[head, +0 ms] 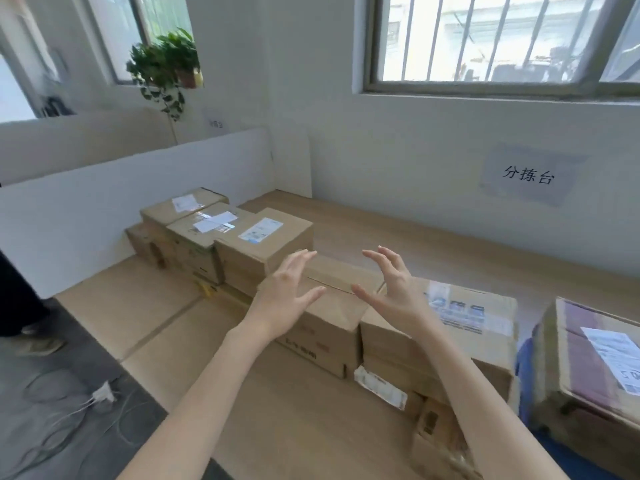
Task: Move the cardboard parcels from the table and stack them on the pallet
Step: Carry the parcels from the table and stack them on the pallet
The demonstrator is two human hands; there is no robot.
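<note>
Over the middle parcel (332, 327), your left hand (287, 292) and right hand (391, 285) hover palms facing, fingers spread, gripping nothing. They're probably not touching its top, though blur makes that hard to call. That parcel sits on cardboard sheeting (138, 306). A bigger blue-labelled parcel (485, 327) butts against its right side. Three labelled parcels (263, 244) sit in a row behind-left of it. One white-labelled parcel (588, 358) is further right.

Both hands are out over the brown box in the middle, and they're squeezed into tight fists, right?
Not quite. The head view shows the left hand and the right hand out over the middle box, but they are not fists. The fingers are spread wide open and hold nothing.
</note>
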